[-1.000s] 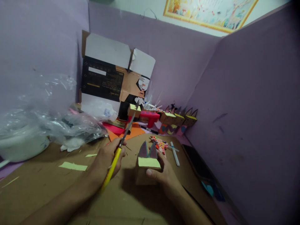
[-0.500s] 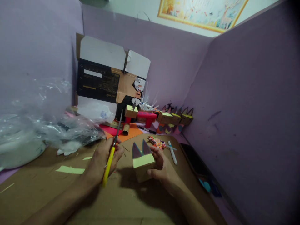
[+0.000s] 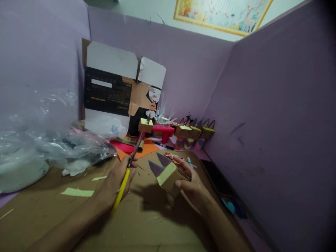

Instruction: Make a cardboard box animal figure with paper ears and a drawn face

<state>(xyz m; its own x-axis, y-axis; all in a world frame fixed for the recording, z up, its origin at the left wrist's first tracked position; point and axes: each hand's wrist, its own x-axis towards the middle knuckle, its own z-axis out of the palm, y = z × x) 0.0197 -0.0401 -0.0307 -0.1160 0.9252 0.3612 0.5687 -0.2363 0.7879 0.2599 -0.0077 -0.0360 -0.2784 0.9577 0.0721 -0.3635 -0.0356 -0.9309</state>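
Note:
Yellow-handled scissors [image 3: 122,189] are in my left hand [image 3: 117,182], their blades pointing up and away. My right hand [image 3: 193,187] grips a small cardboard box [image 3: 172,178] by its right side, thumb in front and fingers behind. The box has a pale yellow top face and two dark pointed ears [image 3: 156,168], and it is tilted to the left above the brown cardboard sheet [image 3: 131,227]. Pale yellow paper strips [image 3: 77,192] lie left of my left hand. Behind my right hand sit a colourful patterned piece [image 3: 170,155] and a white marker [image 3: 189,161], both partly hidden.
Crumpled clear plastic [image 3: 86,143] covers the left side. An unfolded carton [image 3: 107,89] leans on the back wall. Several eared boxes [image 3: 195,132], a red piece [image 3: 164,132] and a black pen [image 3: 163,145] stand or lie at the back. A dark tray-like object [image 3: 216,178] is at right.
The eared box has tipped to the left and moved slightly right with my right hand. The scissors' blades have swung a little to the right. The view has shifted slightly.

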